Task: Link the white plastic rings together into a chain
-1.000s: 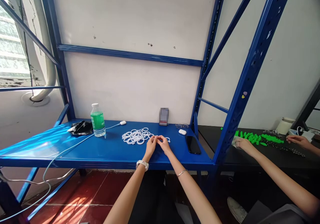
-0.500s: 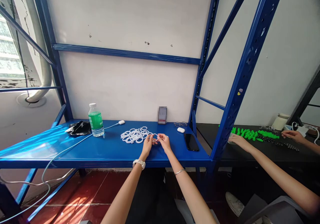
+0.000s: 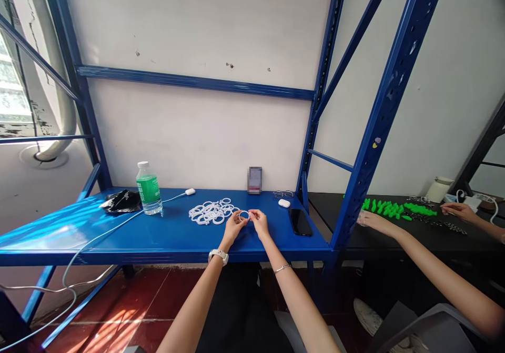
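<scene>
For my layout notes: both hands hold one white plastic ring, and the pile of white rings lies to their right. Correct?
No: the head view shows the pile of white rings to their left. The left hand and right hand do hold one white plastic ring.

A small white ring [image 3: 244, 215] is pinched between the left hand [image 3: 232, 225] and right hand [image 3: 260, 222]. More white rings [image 3: 212, 212] lie in a messy pile just beside it on the blue shelf [image 3: 158, 237].
</scene>
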`<state>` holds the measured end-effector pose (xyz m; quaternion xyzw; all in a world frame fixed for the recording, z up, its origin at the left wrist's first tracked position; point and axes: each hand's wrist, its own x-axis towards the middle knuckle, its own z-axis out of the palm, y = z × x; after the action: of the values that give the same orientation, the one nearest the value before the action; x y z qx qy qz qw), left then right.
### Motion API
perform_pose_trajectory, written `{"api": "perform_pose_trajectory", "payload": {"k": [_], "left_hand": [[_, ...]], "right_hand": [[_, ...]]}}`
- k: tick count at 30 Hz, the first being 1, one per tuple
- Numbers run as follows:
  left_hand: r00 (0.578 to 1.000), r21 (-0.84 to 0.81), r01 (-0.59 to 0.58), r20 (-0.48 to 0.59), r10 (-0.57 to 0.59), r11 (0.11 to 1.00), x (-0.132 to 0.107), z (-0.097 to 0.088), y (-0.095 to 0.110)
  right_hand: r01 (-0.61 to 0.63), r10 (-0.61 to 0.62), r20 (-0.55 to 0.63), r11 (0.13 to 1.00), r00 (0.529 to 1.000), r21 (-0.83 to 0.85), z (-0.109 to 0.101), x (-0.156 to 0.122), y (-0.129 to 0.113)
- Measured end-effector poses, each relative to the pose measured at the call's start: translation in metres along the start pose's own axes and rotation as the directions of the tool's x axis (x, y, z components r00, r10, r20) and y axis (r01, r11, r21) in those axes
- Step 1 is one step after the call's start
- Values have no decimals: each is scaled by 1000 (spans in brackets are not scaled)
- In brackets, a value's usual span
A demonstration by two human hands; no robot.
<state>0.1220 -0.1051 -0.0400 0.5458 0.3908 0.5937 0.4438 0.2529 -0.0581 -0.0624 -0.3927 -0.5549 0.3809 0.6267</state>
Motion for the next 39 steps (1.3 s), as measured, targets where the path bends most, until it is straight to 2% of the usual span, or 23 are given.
{"api": "perform_pose_trajectory", "payload": {"k": [7, 23, 39], "left_hand": [[999, 77, 29, -29, -27, 997, 2, 0, 1], [997, 127, 20, -71, -11, 992, 2, 0, 3], [998, 150, -11, -57, 20, 989, -1, 2, 7]], "right_hand": [[-21, 20, 6, 999, 1000, 27, 1, -1, -1], [-57, 54, 51, 997, 997, 57, 2, -6, -11], [-73, 70, 39, 994, 997, 87, 2, -6, -13]]}}
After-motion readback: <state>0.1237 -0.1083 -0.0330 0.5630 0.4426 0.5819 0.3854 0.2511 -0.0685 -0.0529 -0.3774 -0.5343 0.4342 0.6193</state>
